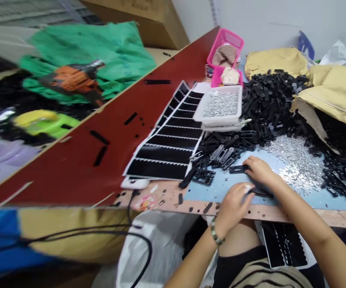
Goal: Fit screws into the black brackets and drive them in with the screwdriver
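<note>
My left hand (233,205), with a beaded bracelet (216,232) at the wrist, is at the table's front edge. Its fingers are closed on a narrow black piece (259,193) that sticks out to the right; its exact kind is unclear. Just beyond, my right hand (259,169) pinches the end of a flat black slotted plastic piece (237,169) lying over the blue work surface (210,192). Several similar black slotted pieces (225,154) lie loosely in front of the hands. To the right spreads a pile of small silver metal parts (300,164).
A white tub (198,116) of silver parts stands behind, near pink baskets (239,42). Black sheets (167,154) lie to the left, beside a red-brown board (113,132). Yellow sacks (338,96) and a large black heap (269,100) fill the back right. A cable (149,244) hangs below.
</note>
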The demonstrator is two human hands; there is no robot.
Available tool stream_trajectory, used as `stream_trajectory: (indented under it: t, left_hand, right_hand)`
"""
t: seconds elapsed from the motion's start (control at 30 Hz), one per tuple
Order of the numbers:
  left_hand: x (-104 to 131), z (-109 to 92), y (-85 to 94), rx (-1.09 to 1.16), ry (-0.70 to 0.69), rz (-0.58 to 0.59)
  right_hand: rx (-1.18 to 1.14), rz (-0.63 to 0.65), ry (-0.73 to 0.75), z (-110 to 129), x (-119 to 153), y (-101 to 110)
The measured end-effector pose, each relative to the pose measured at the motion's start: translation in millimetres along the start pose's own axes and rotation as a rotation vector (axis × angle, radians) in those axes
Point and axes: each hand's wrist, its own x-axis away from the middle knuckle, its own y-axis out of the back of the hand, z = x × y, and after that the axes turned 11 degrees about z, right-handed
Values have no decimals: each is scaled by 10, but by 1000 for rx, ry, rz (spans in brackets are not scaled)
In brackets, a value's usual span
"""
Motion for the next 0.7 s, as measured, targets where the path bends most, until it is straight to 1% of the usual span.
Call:
stream_trajectory:
  t: [0.07,0.1,0.13,0.2,0.23,0.27,0.3,0.37,0.4,0.43,0.47,0.5,0.57,0.63,0.7]
  left_hand:
    - [-87,61,75,275,213,-128]
    - [-181,86,89,439,275,-132]
    - [-301,97,89,592,313,-114]
    - [-571,62,73,808,334,-81]
    - [-696,24,71,861,330,-77]
    - [-804,-16,77,877,322,-78]
    - [-891,-52,92,865,313,-76]
    - [-1006,-91,137,803,307,-54]
    - [-1040,-95,157,767,308,-32]
    - [-1064,-93,171,729,307,-8]
    - [-1083,-89,178,682,299,15]
    - [-1098,-86,180,619,275,32]
    - [-1126,-92,179,449,196,57]
    - [-1148,-107,182,290,136,102]
    - [-1165,-120,186,232,136,189]
  right_hand:
    - [-67,-125,-56,5,161,17]
    - [-108,-190,-52,13,262,18]
    - [-139,-239,-19,16,365,22]
    - [-140,-244,87,-39,578,74]
    - [-119,-250,94,-115,699,140]
    - [-91,-283,42,-228,835,239]
    - [-59,-368,-85,-377,983,366]
    - [84,-580,-486,-746,1280,665]
    - [179,-622,-685,-940,1403,807]
    - [264,-595,-852,-1121,1496,925]
    - [320,-551,-944,-1279,1554,1012]
    - [344,-525,-974,-1406,1580,1063]
    - [352,-482,-954,-1566,1567,1076]
    - [336,-479,-896,-1629,1534,1024]
    - [315,-495,-842,-1637,1533,972]
